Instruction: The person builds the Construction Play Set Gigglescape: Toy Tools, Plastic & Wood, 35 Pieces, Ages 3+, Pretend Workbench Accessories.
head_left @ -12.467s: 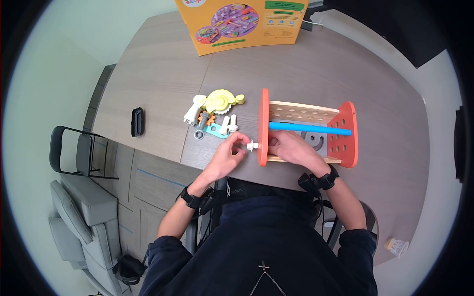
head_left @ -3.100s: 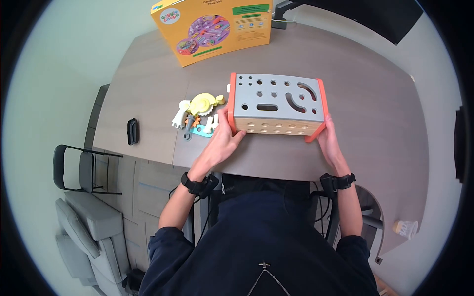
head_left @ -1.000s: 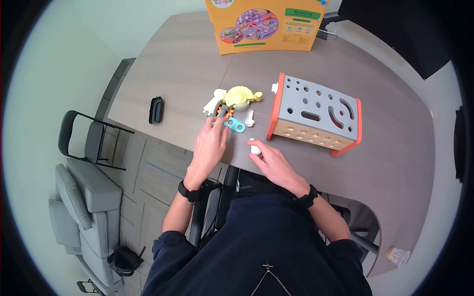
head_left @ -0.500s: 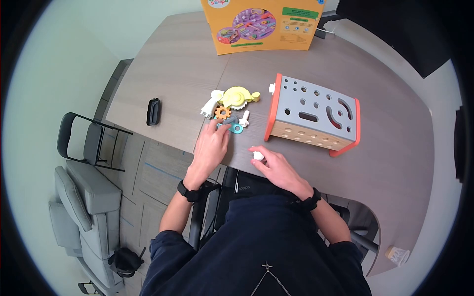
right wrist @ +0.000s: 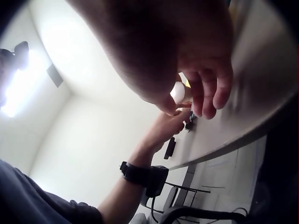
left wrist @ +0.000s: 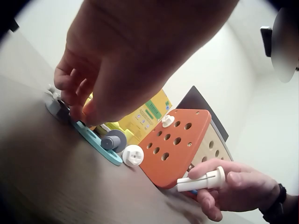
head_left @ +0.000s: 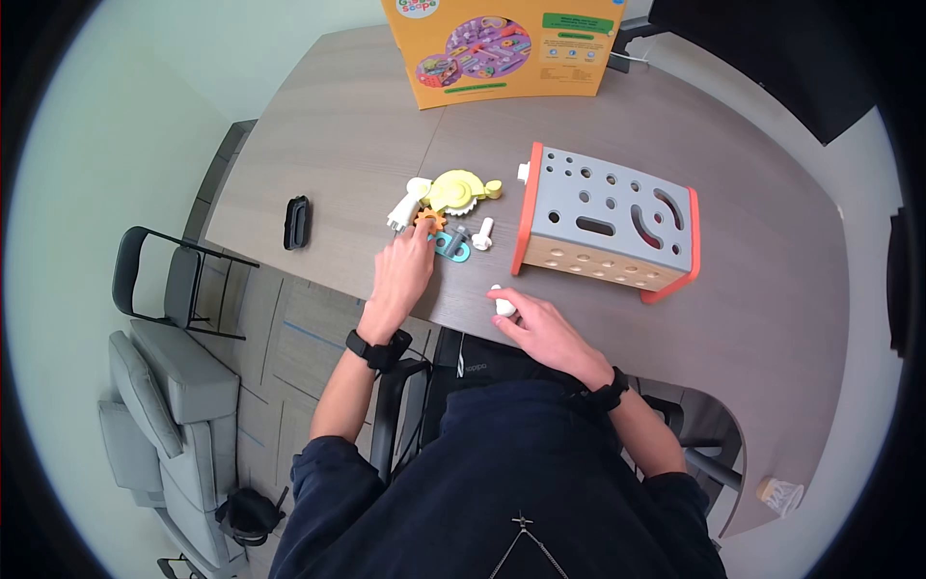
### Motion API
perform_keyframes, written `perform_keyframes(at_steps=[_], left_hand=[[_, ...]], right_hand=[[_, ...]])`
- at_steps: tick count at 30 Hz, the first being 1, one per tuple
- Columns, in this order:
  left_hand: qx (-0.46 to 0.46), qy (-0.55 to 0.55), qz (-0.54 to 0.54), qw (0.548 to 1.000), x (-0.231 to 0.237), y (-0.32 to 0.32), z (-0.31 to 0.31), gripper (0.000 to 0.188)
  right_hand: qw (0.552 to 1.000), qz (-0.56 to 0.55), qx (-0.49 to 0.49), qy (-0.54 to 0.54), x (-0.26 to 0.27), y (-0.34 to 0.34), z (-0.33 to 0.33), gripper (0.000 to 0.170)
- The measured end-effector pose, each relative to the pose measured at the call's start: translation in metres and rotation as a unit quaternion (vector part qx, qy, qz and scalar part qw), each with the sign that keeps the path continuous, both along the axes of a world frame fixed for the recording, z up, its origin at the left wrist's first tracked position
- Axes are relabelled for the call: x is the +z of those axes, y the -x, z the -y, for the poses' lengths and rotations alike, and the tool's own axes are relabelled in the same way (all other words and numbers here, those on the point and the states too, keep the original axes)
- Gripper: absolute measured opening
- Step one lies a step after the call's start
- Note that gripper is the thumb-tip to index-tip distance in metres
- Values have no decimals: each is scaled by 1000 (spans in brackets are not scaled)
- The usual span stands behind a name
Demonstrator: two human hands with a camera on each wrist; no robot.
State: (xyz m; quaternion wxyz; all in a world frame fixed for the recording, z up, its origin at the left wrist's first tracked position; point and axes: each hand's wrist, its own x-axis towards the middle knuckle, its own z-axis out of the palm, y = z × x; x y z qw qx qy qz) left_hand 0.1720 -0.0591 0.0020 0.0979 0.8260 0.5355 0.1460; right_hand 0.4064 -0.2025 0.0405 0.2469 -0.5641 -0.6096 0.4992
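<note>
White bolt (left wrist: 201, 182) sits pinched between thumb and fingers of the right hand (head_left: 545, 333), over the near edge of the worktop (head_left: 328, 106), left of and nearer than the box (head_left: 617, 207). It looks like light, stiff plastic, hardly fragile; the smooth round shaft could roll or slip in a loose pinch. I'd take it by the wide head, leaving the slotted shaft free. The left hand (head_left: 402, 275) reaches to the orange gear (head_left: 439, 221), fingers bent close around it; whether they pinch it, I cannot tell. That gear looks light and rigid too, best held by opposite teeth.
</note>
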Motion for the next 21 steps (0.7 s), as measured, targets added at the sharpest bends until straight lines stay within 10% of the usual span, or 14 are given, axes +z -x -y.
perform_keyframes(at_steps=[21], left_hand=[[26, 122, 196, 973, 33, -1, 34, 31]], right_hand=[[999, -15, 12, -38, -4, -21, 11, 35]])
